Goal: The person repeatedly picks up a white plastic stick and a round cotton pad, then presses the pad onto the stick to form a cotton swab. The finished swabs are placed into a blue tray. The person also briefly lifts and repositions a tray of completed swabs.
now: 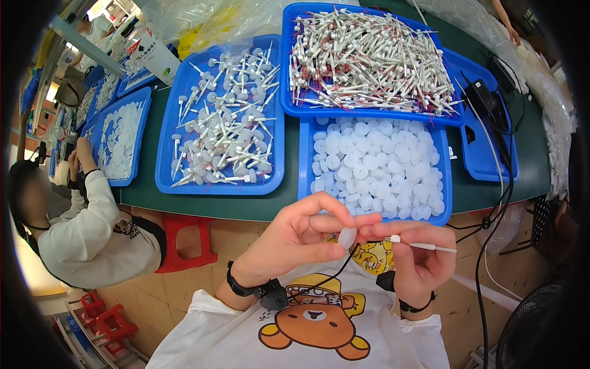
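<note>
The white disc [347, 237] is a small, round, translucent plastic cap. It is pinched at its edge between thumb and fingertips, face tilted toward the camera, in front of the chest and below the table edge. The white rod [424, 246] is a thin plastic stick with a thicker collar near its left end. It lies nearly horizontal, its collared tip just beside the disc.

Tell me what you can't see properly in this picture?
All in the head view:
- White disc: the left hand fingertips cover its edge.
- Thin white rod: its far part is hidden inside the right hand.
- Lower right blue tray: its top edge is covered by the tray of rods.
- Far left trays: too small and bent by the lens.
</note>
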A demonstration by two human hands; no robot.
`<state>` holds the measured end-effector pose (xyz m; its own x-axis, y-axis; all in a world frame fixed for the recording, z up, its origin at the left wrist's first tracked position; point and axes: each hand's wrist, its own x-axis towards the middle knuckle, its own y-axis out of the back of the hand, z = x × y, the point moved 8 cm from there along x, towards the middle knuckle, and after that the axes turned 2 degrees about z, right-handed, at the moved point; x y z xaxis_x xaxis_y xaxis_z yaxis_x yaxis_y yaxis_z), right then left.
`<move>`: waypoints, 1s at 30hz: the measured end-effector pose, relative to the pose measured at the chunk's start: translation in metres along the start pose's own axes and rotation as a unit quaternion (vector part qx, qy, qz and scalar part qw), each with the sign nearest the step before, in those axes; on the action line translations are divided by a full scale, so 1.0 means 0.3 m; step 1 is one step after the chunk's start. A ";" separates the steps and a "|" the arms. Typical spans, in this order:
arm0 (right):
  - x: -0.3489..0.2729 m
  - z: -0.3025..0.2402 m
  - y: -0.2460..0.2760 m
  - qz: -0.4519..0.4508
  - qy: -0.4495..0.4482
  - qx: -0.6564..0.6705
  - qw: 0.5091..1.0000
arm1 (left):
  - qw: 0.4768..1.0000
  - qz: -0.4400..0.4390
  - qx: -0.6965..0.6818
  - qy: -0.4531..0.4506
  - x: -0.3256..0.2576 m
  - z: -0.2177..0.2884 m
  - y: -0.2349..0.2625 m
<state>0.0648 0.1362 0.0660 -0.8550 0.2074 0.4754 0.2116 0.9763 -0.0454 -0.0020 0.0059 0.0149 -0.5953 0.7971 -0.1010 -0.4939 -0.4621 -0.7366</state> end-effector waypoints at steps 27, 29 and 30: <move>0.000 0.018 -0.004 -0.029 0.041 0.019 0.999 | 0.996 -0.035 -0.028 -0.079 0.032 -0.033 0.026; 0.002 0.022 -0.008 -0.042 0.025 0.015 0.999 | 0.996 -0.030 -0.022 -0.079 0.033 -0.033 0.030; 0.008 0.015 -0.012 -0.053 0.038 -0.020 0.998 | 0.996 -0.026 -0.014 -0.081 0.032 -0.034 0.034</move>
<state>0.0599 0.1334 0.0632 -0.8355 0.0968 0.5409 0.1423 0.9889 0.0429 -0.0064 0.0129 -0.0004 -0.6649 0.7455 0.0458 -0.5104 -0.4087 -0.7566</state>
